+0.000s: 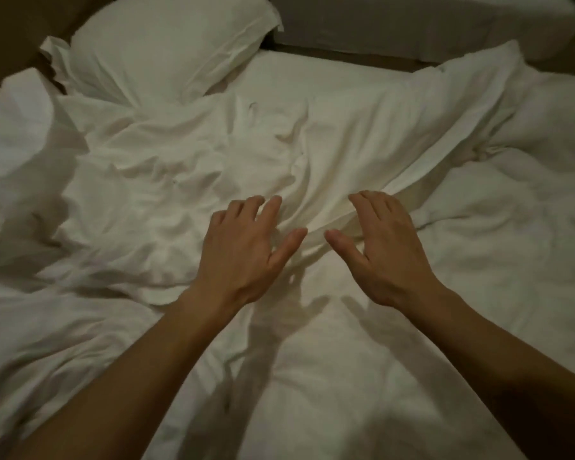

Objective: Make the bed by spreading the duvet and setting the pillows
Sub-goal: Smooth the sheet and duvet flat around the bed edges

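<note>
A white duvet (329,353) lies rumpled across the bed, and a creased white pillow (233,151) lies flat on it in the middle. Both my hands reach out over the pillow's near edge. My left hand (246,250) has its fingers spread and slightly bent, fingertips at the fabric. My right hand (382,247) is spread flat just above the folded edge. Neither hand grips anything. A plump white pillow (166,44) sits at the far left, by the head of the bed.
A padded headboard or ledge (412,24) runs along the far side. More bunched white bedding (17,151) piles up at the left, and a further white cushion or duvet fold (541,121) lies at the right.
</note>
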A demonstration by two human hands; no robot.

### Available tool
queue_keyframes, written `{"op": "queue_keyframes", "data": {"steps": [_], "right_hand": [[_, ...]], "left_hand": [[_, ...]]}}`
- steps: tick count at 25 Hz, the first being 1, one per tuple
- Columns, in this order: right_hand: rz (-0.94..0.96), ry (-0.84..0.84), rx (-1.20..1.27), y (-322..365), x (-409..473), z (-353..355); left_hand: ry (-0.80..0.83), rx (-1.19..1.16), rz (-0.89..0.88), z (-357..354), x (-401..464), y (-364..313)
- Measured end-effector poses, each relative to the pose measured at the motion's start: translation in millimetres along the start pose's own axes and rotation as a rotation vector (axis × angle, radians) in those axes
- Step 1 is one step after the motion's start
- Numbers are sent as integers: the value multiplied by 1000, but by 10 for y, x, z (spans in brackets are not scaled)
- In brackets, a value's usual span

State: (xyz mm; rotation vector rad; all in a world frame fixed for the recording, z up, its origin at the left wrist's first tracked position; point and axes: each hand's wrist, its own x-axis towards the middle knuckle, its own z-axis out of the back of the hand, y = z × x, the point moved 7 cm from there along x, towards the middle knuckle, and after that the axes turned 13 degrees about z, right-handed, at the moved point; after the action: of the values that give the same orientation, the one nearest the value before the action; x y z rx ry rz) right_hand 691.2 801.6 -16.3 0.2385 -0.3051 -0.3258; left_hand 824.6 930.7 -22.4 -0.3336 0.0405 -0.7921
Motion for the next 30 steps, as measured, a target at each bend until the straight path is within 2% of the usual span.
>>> {"op": "queue_keyframes", "data": {"steps": [5, 10, 13, 19, 24, 27, 30], "right_hand": [[3, 13, 42, -1151, -9, 178], [16, -35, 153, -1758, 172, -23], [27, -40, 180, -2003, 387, -276], [156, -189, 38, -2493, 748, -693], [192, -319, 28, -2700, 912, -725], [231, -405, 3, -2707, 911, -709], [262, -456, 30, -2663, 877, -632]], "left_hand": [[5, -83, 4, -431, 455, -982], [-1, -152, 52, -913, 769, -1308], [32, -174, -23, -1277, 922, -1478], [-180, -32, -110, -1850, 1389, -1363], [-259, -52, -154, -1928, 1626, -1300], [-287, -199, -164, -1770, 1584, -1266], [-198, -390, -208, -1621, 1382, -1265]]}}
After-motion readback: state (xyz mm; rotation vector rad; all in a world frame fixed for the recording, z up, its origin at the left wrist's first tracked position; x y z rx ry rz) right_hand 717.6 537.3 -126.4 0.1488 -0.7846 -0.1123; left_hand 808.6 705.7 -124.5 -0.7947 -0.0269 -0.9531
